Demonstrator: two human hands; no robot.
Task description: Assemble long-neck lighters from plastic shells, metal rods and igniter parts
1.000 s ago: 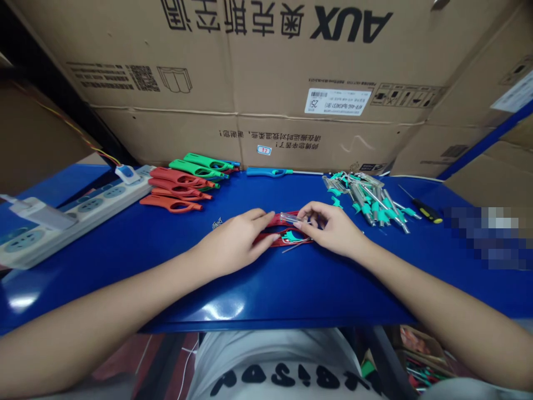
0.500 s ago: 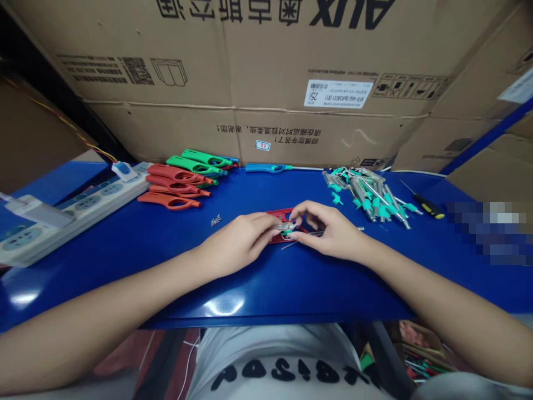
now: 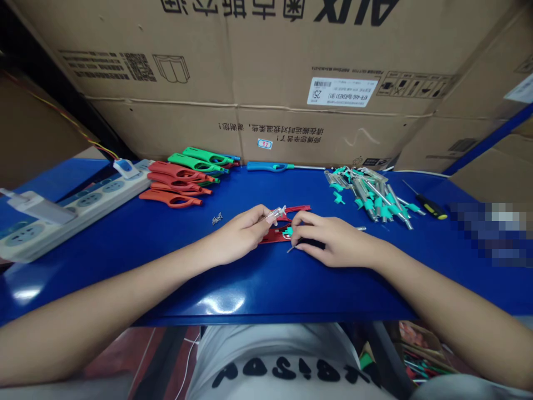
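Note:
My left hand (image 3: 239, 236) pinches a small clear and metal part (image 3: 275, 213) between thumb and fingertips, just above a red plastic lighter shell (image 3: 272, 236). The shell lies flat on the blue table (image 3: 233, 294), partly hidden by both hands, with a small teal piece (image 3: 288, 231) seated in it. My right hand (image 3: 335, 240) sits at the shell's right end. A thin metal rod (image 3: 360, 228) runs under these fingers and pokes out at both sides.
Red and green lighter shells (image 3: 175, 183) lie stacked at the back left, by a white power strip (image 3: 79, 208). A blue lighter (image 3: 266, 166) lies behind. To the right are a pile of teal and metal parts (image 3: 368, 197) and a screwdriver (image 3: 428, 206), below cardboard boxes (image 3: 266, 72).
My left hand has lifted the clear part up and left, away from my right hand. My right fingers have dropped lower, and more of the red shell now shows between my hands.

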